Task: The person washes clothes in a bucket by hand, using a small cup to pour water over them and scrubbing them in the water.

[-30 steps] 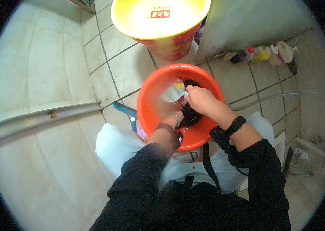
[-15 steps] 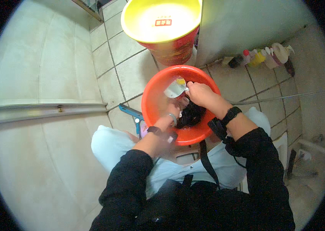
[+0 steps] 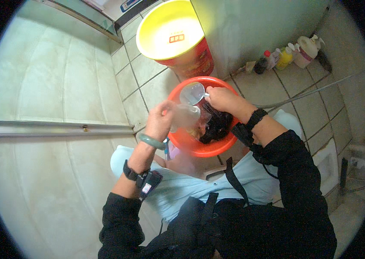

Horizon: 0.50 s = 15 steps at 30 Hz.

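My right hand [image 3: 223, 99] is closed on the handle of a round, silvery shower head [image 3: 192, 93] over an orange-red basin [image 3: 204, 152]. My left hand [image 3: 160, 120], with a green bangle at its wrist, is raised at the basin's left rim. Its fingers pinch a pale, see-through piece [image 3: 185, 115] that is blurred; I cannot tell its material. Inside the basin, dark wet cloth [image 3: 217, 125] lies towards the right, with something lighter and smeared beside it.
A tall red bucket with a yellow inside [image 3: 169, 36] stands beyond the basin. Several bottles [image 3: 284, 59] line the wall at far right. A grey hose [image 3: 316, 89] runs from the right wall. At left is a pale panel with a metal rail [image 3: 57, 128].
My left hand has come up out of the basin and moved left with the see-through piece. My right hand and the shower head have shifted only slightly. The view has turned a little.
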Each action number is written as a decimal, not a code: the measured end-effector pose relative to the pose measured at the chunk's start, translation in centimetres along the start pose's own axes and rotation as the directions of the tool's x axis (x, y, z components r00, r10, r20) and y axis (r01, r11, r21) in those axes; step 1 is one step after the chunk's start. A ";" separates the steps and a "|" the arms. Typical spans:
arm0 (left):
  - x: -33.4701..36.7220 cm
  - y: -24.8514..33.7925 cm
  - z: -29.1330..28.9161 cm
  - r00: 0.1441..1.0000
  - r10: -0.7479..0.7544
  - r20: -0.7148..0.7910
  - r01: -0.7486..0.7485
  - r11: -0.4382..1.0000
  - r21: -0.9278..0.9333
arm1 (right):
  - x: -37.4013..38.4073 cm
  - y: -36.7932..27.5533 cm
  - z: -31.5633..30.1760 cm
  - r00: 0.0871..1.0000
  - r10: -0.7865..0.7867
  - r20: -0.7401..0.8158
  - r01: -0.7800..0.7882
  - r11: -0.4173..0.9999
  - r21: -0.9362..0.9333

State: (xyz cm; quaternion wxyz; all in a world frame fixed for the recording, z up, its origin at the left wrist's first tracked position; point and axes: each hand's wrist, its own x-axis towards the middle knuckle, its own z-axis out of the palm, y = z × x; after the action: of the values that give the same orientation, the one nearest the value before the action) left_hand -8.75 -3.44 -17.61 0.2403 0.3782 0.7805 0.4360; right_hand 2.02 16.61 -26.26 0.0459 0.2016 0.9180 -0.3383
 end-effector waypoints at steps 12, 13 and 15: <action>0.1 5.3 0.4 0.969 0.016 -0.245 -0.094 0.945 -0.312 | -1.4 0.8 -1.9 0.985 -0.129 -0.113 0.152 0.964 0.220; 0.5 3.2 1.4 0.978 -0.015 -0.206 -0.045 0.958 -0.284 | -1.2 1.3 -1.6 0.988 -0.097 -0.119 0.119 0.975 0.188; 0.3 -1.8 2.6 0.991 -0.106 -0.078 0.079 0.955 -0.287 | -0.7 0.4 -1.3 0.996 -0.070 -0.063 0.079 0.986 0.147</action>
State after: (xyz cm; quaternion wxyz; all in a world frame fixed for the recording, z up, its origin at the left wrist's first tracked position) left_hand -7.80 -2.49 -20.48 0.2759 0.2823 0.7370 0.5486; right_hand 2.89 17.53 -25.38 -0.0084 0.1796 0.8981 -0.4015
